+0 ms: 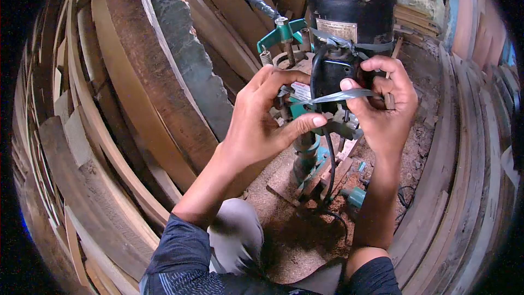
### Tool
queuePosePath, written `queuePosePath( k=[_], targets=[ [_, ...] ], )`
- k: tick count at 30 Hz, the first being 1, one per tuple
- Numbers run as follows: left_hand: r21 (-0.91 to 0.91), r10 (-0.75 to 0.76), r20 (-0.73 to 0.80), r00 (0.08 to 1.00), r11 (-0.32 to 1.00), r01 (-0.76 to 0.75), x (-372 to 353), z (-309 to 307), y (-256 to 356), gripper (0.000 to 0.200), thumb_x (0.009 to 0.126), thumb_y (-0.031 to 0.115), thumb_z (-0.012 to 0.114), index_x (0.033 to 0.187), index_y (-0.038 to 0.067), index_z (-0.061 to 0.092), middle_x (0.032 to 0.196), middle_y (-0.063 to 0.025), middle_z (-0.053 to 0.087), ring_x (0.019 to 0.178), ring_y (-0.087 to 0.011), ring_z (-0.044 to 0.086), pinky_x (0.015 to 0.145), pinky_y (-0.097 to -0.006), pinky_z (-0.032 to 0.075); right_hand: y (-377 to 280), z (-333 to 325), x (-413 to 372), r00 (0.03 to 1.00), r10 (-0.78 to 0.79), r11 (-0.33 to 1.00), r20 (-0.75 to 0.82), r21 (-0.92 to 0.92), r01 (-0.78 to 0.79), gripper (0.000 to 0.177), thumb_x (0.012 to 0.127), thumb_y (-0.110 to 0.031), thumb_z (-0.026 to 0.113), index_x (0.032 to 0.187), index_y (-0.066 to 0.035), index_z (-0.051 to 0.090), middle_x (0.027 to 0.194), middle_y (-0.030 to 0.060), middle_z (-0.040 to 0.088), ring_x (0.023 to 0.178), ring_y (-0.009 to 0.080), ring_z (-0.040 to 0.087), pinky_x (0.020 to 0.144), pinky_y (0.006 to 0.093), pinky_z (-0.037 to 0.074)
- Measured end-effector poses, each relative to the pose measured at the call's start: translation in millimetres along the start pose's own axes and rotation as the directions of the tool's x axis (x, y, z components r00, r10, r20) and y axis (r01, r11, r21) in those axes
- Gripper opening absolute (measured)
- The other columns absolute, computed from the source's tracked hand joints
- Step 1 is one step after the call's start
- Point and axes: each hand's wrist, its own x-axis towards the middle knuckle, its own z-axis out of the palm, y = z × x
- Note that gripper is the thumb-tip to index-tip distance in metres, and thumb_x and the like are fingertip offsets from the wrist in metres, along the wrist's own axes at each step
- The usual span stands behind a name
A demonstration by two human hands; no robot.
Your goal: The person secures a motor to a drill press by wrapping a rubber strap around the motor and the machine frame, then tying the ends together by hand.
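A black motor [349,0] with a paper label stands on a green machine frame [284,31]. A grey plastic strap [335,96] runs across the black switch box [333,71] under the motor. My left hand [262,123] grips the green part beside the box, its thumb stretched along the strap's left end. My right hand [385,104] pinches the strap between thumb and fingers at the box's right side. A black cable [329,166] hangs down from the box to the floor.
Stacked wooden planks [109,131] lean on the left, and more boards [464,175] line the right. Sawdust [284,229] covers the floor around the green column base [307,158]. My knee [234,229] is bent in front of the machine.
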Motion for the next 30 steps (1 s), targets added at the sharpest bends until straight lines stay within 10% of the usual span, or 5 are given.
queuePosePath(
  k=[5, 11, 16, 23, 30],
  targets=[
    [-0.276, -0.141, 0.039, 0.989, 0.95, 0.147, -7, 3, -6, 0.062, 0.077, 0.036, 0.077, 0.123, 0.0, 0.058, 0.094, -0.0083, 0.058, 0.086, -0.0171, 0.056, 0.077, -0.0296, 0.045, -4, 0, 0, 1.0, 0.006, 1.0, -0.019, 0.025, -0.006, 0.033, 0.076, -0.002, 0.081, 0.103, -0.003, 0.062, 0.068, -0.0032, 0.063, 0.059, -0.001, 0.051, 0.052, 0.0185, 0.037],
    [-0.776, -0.253, 0.626, 0.738, -0.111, 0.621, -17, -10, -12, 0.076, 0.097, 0.06, 0.035, 0.118, -0.01, 0.055, 0.093, -0.0282, 0.068, 0.074, -0.0359, 0.071, 0.07, -0.041, 0.061, -3, 1, 2, 1.0, -0.008, 1.0, -0.03, -0.029, 0.007, 0.031, 0.076, -0.003, 0.082, 0.1, -0.004, 0.063, 0.064, -0.0041, 0.059, 0.056, -0.0021, 0.047, 0.049, 0.0181, 0.032],
    [-0.664, -0.398, 0.446, 0.802, 0.454, 0.594, -15, 2, 5, 0.018, 0.09, 0.005, 0.072, 0.1, 0.002, 0.058, 0.078, -0.0063, 0.067, 0.065, -0.0135, 0.066, 0.061, -0.0274, 0.056, -7, -2, 3, 0.999, 0.037, 0.999, 0.01, -0.022, -0.037, 0.029, 0.076, -0.003, 0.081, 0.099, -0.005, 0.063, 0.06, -0.0056, 0.057, 0.053, -0.0024, 0.046, 0.049, 0.0177, 0.031],
    [-0.615, -0.42, 0.169, 0.892, 0.662, 0.428, -16, 36, 4, 0.031, 0.081, 0.01, 0.085, 0.089, 0.005, 0.056, 0.084, 0.0003, 0.059, 0.079, -0.0066, 0.059, 0.071, -0.024, 0.048, -14, -5, 6, 0.997, 0.059, 0.997, 0.042, -0.049, -0.056, 0.029, 0.076, -0.002, 0.081, 0.099, -0.004, 0.063, 0.061, -0.0047, 0.058, 0.054, -0.0027, 0.046, 0.049, 0.0168, 0.031],
    [-0.832, -0.38, 0.433, 0.818, 0.179, 0.524, -19, 38, -6, 0.021, 0.095, 0.022, 0.057, 0.106, 0.004, 0.059, 0.102, -0.0113, 0.069, 0.095, -0.0204, 0.066, 0.084, -0.0312, 0.052, -10, -6, 8, 0.998, 0.033, 0.998, 0.06, -0.053, -0.03, 0.029, 0.077, -0.004, 0.081, 0.099, -0.005, 0.063, 0.064, -0.0052, 0.057, 0.055, -0.003, 0.044, 0.049, 0.0177, 0.028]
  ],
)
